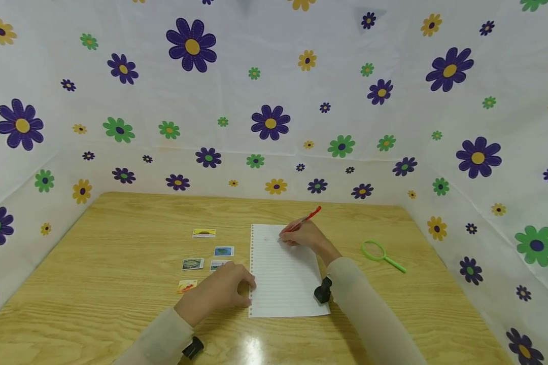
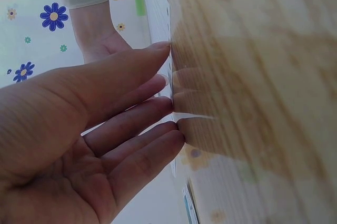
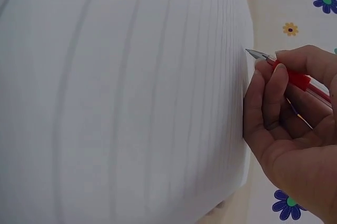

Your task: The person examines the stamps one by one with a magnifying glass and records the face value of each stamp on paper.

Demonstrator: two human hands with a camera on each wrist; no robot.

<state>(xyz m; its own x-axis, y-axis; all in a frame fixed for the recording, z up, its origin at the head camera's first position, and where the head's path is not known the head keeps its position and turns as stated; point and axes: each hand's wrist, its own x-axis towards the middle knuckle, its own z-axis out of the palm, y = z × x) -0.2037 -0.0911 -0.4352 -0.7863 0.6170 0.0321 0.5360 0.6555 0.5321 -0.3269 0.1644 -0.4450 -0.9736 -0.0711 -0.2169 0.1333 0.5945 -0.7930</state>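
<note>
A sheet of lined paper (image 1: 283,284) with holes down its left edge lies on the wooden table. Near its top, my right hand (image 1: 307,235) pinches a red pen (image 1: 314,212), whose metal tip points at the page in the right wrist view. Whether the tip touches cannot be told. Faint marks show on the paper left of the pen. My left hand (image 1: 224,289) rests at the sheet's left edge, its fingertips (image 2: 167,138) down on the surface and its fingers nearly straight, holding nothing. It partly covers a small picture card (image 1: 217,265).
Several small picture cards lie left of the paper, among them a yellow one (image 1: 204,233) and a blue one (image 1: 224,251). A green magnifying glass (image 1: 395,264) lies to the right. Flower-patterned cloth (image 1: 274,147) walls the table's back and sides.
</note>
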